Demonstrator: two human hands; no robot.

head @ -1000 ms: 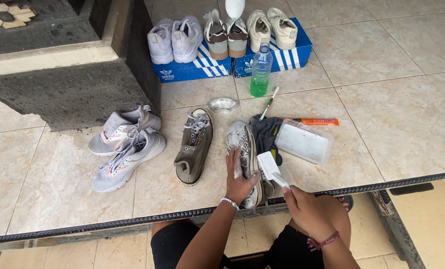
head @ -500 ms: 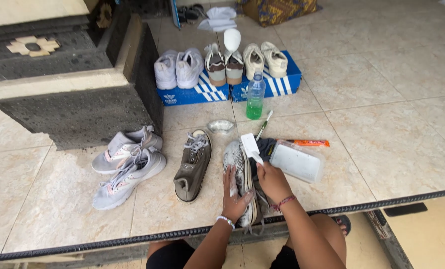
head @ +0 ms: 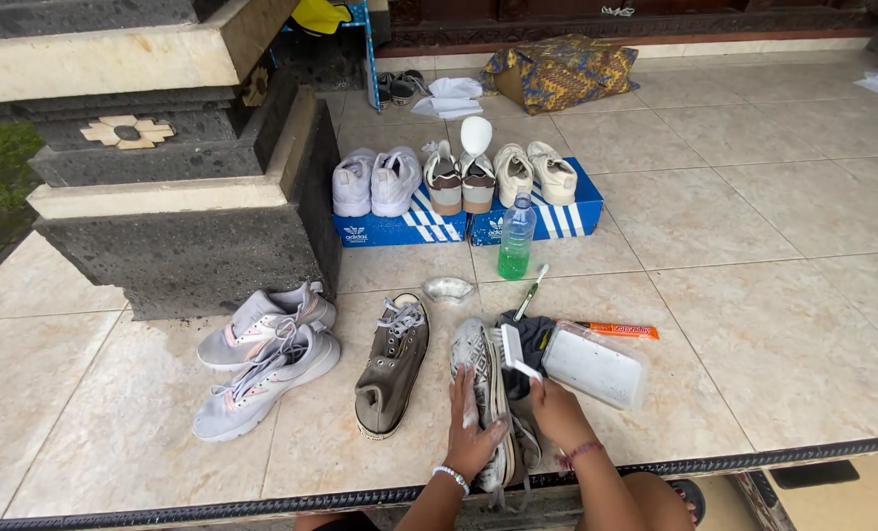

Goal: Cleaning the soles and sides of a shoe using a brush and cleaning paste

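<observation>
Pretty cramped around the sneaker (head: 485,393). Left hand (head: 473,433) lies on it, right hand (head: 557,408) sits just right of it holding a white brush (head: 511,352). Left of the sneaker, the grey shoe (head: 392,366) leaves only a thin strip of tile. Right of it a dark cloth (head: 534,339) and a clear tub (head: 594,366) crowd in, with an orange tube (head: 618,330) behind. Beyond the sneaker stand a small bowl (head: 449,289), a green bottle (head: 515,238) and blue boxes (head: 468,224). Far right of the sneaker it's open floor (head: 783,324); far left, past two grey trainers (head: 262,359), open too.
</observation>
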